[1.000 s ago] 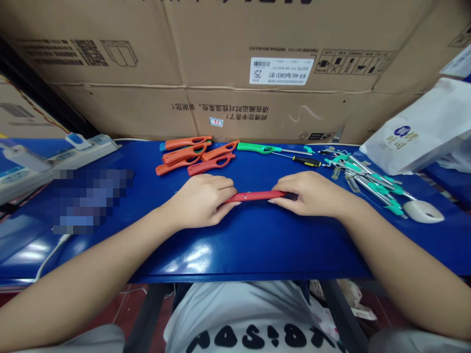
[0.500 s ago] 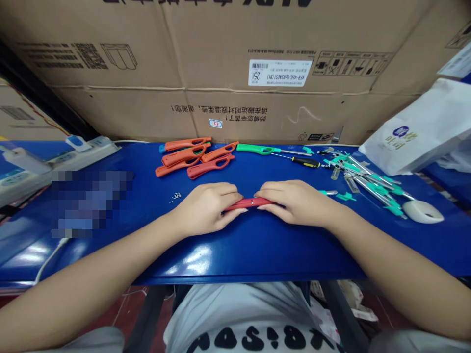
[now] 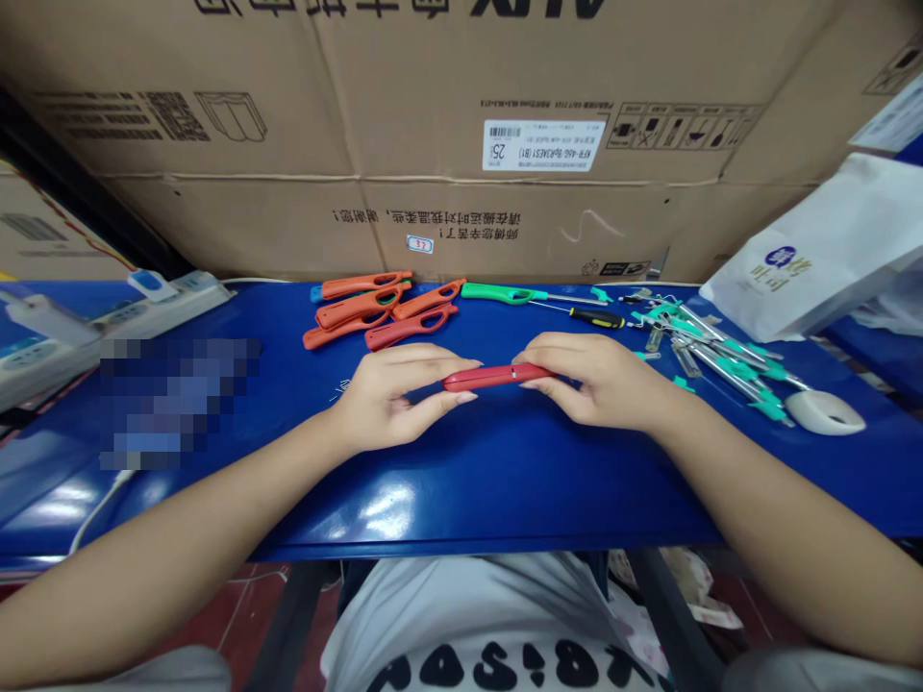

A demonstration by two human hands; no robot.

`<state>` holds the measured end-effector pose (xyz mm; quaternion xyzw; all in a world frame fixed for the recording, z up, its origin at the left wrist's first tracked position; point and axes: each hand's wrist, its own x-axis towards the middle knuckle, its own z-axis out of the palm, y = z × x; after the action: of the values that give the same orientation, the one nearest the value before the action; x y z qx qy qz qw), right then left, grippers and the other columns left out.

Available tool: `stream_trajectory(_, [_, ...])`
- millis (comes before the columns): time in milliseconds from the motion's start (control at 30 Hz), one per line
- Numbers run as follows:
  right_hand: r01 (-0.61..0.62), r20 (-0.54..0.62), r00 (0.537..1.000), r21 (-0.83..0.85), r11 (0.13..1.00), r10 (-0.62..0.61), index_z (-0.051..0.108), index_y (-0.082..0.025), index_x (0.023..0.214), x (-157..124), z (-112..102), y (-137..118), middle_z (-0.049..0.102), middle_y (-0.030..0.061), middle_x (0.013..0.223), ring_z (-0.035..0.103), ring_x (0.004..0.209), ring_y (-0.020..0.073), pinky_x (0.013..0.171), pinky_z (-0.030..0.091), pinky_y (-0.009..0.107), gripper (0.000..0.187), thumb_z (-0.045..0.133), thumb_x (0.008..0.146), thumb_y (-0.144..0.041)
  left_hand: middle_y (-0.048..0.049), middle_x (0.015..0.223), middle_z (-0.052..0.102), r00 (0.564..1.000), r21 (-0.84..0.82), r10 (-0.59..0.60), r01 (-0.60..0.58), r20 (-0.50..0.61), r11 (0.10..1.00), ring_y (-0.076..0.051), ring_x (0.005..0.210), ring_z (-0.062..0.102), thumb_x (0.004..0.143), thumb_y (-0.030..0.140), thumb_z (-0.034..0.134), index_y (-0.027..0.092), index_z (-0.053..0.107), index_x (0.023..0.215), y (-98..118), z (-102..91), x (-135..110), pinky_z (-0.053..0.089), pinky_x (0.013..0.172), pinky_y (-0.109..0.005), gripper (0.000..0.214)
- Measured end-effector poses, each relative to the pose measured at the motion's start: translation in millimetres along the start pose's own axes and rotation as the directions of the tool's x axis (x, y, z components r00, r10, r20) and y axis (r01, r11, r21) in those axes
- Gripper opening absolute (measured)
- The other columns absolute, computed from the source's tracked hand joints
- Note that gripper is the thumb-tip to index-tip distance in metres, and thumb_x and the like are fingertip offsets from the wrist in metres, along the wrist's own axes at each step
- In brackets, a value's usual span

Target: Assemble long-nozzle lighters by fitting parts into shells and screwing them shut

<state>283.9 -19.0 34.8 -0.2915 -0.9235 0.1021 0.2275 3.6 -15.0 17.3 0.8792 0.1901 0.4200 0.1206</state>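
Observation:
Above the blue table (image 3: pixel 433 490), a red lighter handle (image 3: pixel 490 377) is held edge-on between my two hands. My left hand (image 3: pixel 389 394) pinches its left end between thumb and fingertips. Around its right end, the thumb and fingers of my right hand (image 3: pixel 602 380) are closed, hiding that end. Beyond my left hand lies a group of orange and red lighter handles (image 3: pixel 357 309). A green lighter handle (image 3: pixel 494 292) with a metal tube rests farther back, beside a black and yellow screwdriver (image 3: pixel 597 317). Small metal bits (image 3: pixel 341 389) lie just left of my left hand.
Metal lighter tubes with teal parts (image 3: pixel 735 360) are piled at right, near a white computer mouse (image 3: pixel 826 412). A white paper bag (image 3: pixel 814 250) stands behind them. A large cardboard box (image 3: pixel 433 115) walls the back. At left are a power strip (image 3: pixel 187 298) and a blurred-out device (image 3: pixel 177 399).
The red lighter handle has risen slightly and moved right with my right hand. My left hand has slid toward its left end, its grip loosened, so more of the handle shows.

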Motion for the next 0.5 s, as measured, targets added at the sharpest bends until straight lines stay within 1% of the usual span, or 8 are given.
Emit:
stream_trajectory(133, [0.011, -0.011, 1.000, -0.011, 1.000, -0.012, 0.068, -0.018, 0.106, 0.2, 2.5, -0.3, 0.071, 0.0105, 0.102, 0.067, 0.092, 0.0216, 0.083, 0.052, 0.033, 0.024, 0.048, 0.103, -0.031, -0.0089, 0.105, 0.080, 1.000, 0.016, 0.011, -0.010, -0.010, 1.000, -0.018, 0.092, 0.076, 0.092, 0.020, 0.070, 0.017, 0.077, 0.110, 2.5, 0.8, -0.9, 0.060, 0.090, -0.028, 0.020])
stream_trajectory(233, [0.019, -0.014, 1.000, -0.016, 1.000, -0.019, 0.068, -0.018, 0.106, 0.5, 4.0, 0.2, 0.071, 0.0101, 0.101, 0.067, 0.091, 0.0212, 0.082, 0.052, 0.032, 0.023, 0.049, 0.103, -0.030, -0.0082, 0.102, 0.080, 0.999, 0.026, 0.044, -0.043, -0.028, 0.999, -0.017, 0.090, 0.076, 0.091, 0.019, 0.071, 0.017, 0.077, 0.109, 0.0, 2.1, -1.0, 0.061, 0.088, -0.026, 0.019])
stream_trajectory(367, [0.011, -0.010, 1.000, -0.056, 0.998, -0.012, 0.068, -0.016, 0.104, -0.1, 5.2, 0.9, 0.071, 0.0101, 0.098, 0.067, 0.088, 0.0215, 0.079, 0.052, 0.032, 0.024, 0.049, 0.103, -0.031, -0.0096, 0.102, 0.080, 0.996, 0.025, 0.071, -0.070, -0.049, 0.997, -0.017, 0.089, 0.076, 0.089, 0.018, 0.073, 0.015, 0.077, 0.109, -3.8, 3.7, -0.8, 0.060, 0.088, -0.025, 0.020])
stream_trajectory(433, [-0.007, 0.009, 1.000, -0.083, 0.997, 0.007, 0.068, -0.015, 0.105, -0.8, 5.4, 1.0, 0.071, 0.0101, 0.098, 0.067, 0.088, 0.0218, 0.078, 0.052, 0.032, 0.025, 0.048, 0.103, -0.032, -0.0098, 0.103, 0.080, 0.997, 0.013, 0.062, -0.062, -0.042, 0.998, -0.017, 0.090, 0.076, 0.089, 0.018, 0.073, 0.015, 0.077, 0.109, -3.7, 3.6, -0.4, 0.060, 0.089, -0.025, 0.020])
stream_trajectory(500, [-0.031, 0.032, 0.999, -0.121, 0.992, 0.035, 0.067, -0.016, 0.108, -1.1, 5.9, 0.7, 0.071, 0.0103, 0.100, 0.067, 0.088, 0.0224, 0.077, 0.053, 0.033, 0.026, 0.047, 0.104, -0.033, -0.0096, 0.103, 0.080, 0.999, -0.004, 0.014, -0.014, -0.039, 1.000, -0.019, 0.091, 0.076, 0.089, 0.019, 0.073, 0.015, 0.078, 0.107, -2.4, 3.6, 0.4, 0.061, 0.089, -0.026, 0.019])
